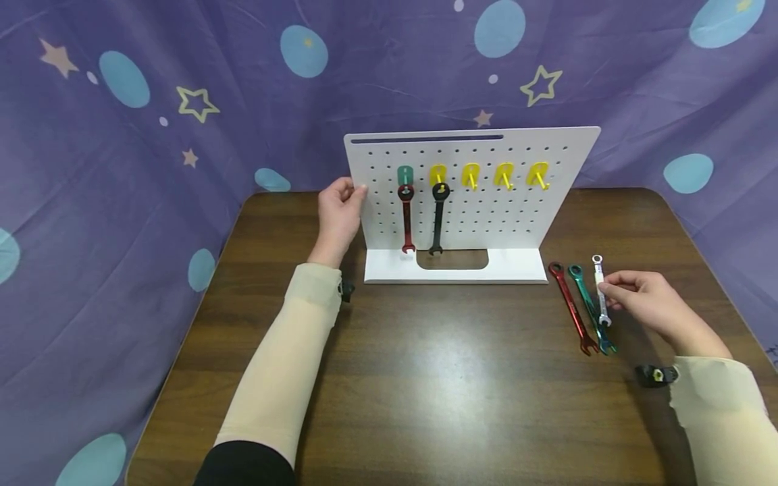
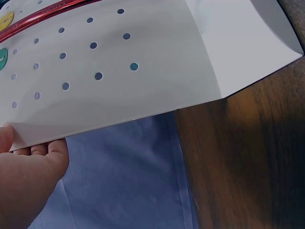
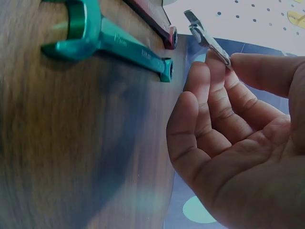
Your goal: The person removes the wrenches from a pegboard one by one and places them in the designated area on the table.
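My left hand (image 1: 339, 214) grips the left edge of a white pegboard (image 1: 389, 216), thumb in front and fingers behind, as the left wrist view (image 2: 35, 176) also has it. Between thumb and fingertips my right hand (image 1: 653, 304) pinches a silver wrench (image 1: 599, 287), raised off the table in the right wrist view. Left of it on the table lie a green wrench (image 1: 586, 297) and a red wrench (image 1: 571, 304), side by side. On the board, a dark red wrench (image 1: 407, 219) hangs from a green hook (image 1: 405, 175), and a black wrench (image 1: 438, 219) from a yellow hook (image 1: 437, 173).
Three more yellow hooks (image 1: 504, 175) run along the board to the right, with nothing on them. The board's base (image 1: 516, 266) stands on a brown wooden table (image 1: 456, 378). Behind the table hangs a purple patterned cloth (image 1: 389, 88).
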`<action>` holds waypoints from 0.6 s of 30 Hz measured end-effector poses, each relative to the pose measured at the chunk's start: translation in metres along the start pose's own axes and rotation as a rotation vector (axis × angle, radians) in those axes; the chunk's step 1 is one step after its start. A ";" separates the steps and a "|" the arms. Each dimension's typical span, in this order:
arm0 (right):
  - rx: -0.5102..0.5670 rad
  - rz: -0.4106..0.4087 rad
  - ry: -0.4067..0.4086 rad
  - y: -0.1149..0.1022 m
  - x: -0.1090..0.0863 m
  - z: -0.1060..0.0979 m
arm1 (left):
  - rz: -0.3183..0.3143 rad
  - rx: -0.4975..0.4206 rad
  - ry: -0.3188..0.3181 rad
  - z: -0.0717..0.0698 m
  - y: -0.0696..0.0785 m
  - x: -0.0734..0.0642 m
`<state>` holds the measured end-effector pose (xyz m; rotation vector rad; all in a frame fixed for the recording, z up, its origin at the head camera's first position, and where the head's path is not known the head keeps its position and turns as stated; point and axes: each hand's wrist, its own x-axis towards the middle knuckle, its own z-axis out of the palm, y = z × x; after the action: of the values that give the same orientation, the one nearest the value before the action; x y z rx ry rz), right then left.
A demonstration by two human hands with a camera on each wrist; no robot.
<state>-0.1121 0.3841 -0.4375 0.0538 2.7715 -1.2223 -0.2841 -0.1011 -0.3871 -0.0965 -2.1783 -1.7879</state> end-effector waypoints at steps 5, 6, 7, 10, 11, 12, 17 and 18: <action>-0.008 0.006 -0.009 0.004 0.000 -0.004 | 0.003 -0.004 0.005 0.000 0.000 0.000; -0.010 0.006 -0.011 0.005 0.000 -0.004 | 0.002 -0.007 0.005 0.000 0.000 0.000; -0.007 0.005 -0.015 0.006 0.000 -0.004 | 0.001 -0.006 0.006 0.000 0.001 -0.001; -0.002 0.001 -0.024 0.009 0.000 -0.005 | 0.001 -0.005 0.008 0.001 0.001 -0.001; 0.001 0.002 -0.029 0.010 0.000 -0.005 | 0.003 -0.003 0.009 0.001 0.001 -0.001; 0.005 0.002 -0.032 0.011 0.000 -0.005 | 0.002 -0.001 0.008 0.001 0.001 0.000; 0.004 0.013 -0.052 0.013 0.000 -0.006 | 0.008 0.000 0.008 0.001 -0.001 0.000; 0.002 0.014 -0.057 0.013 0.000 -0.007 | 0.010 0.000 0.007 0.000 -0.001 0.000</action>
<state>-0.1114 0.3979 -0.4429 0.0374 2.7167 -1.2035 -0.2841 -0.1007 -0.3880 -0.1003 -2.1687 -1.7804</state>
